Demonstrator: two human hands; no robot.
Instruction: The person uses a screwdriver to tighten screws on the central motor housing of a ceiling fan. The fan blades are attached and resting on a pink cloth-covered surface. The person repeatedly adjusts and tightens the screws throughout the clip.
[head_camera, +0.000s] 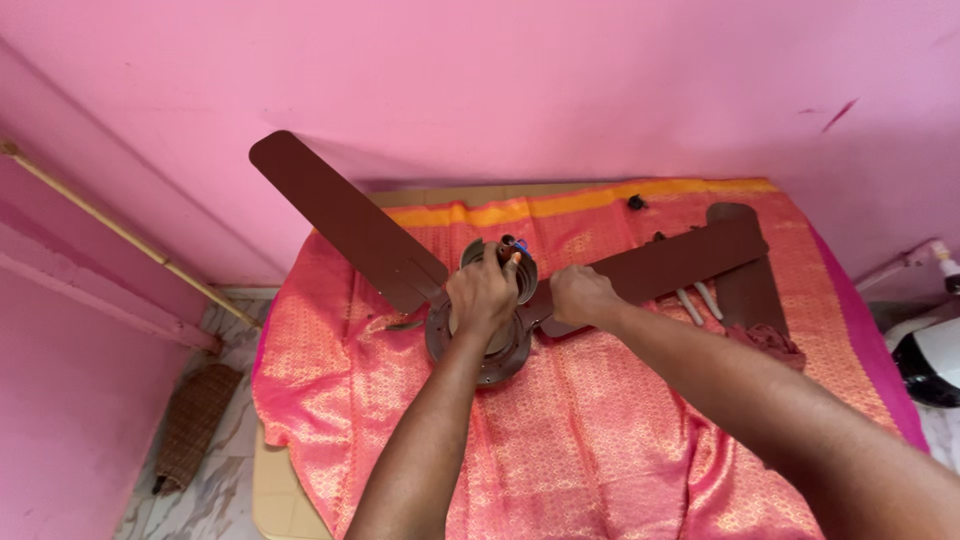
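Head view, and you're looking straight down at a brown ceiling fan motor (480, 345) sitting on a pink and orange patterned cloth (590, 440) spread over a table (275, 505). Your left hand (483, 292) is planted on top of the motor, fingers curled closed around its upper hub, where a bit of blue wire (521, 245) pokes out just past your fingertips. Your right hand (582, 296) is just beside it, closed over the root of the right-hand blade (680, 265), right where that blade meets the motor. That blade runs out to the right across the cloth. The other fitted blade (345, 220) shoots up and left, its tip hanging out beyond the table edge against the pink wall (520, 80).

Over on the right, a 3rd blade (745, 280) lies loose on the cloth, crossing under the one you're gripping. 2 pale tool handles (695, 303) lie near it, and a small black part (636, 202) sits up by the cloth's orange border. Down left, a woven brown mat (195, 420) rests on the marble floor (225, 500), and a wooden stick (120, 235) leans along the wall.
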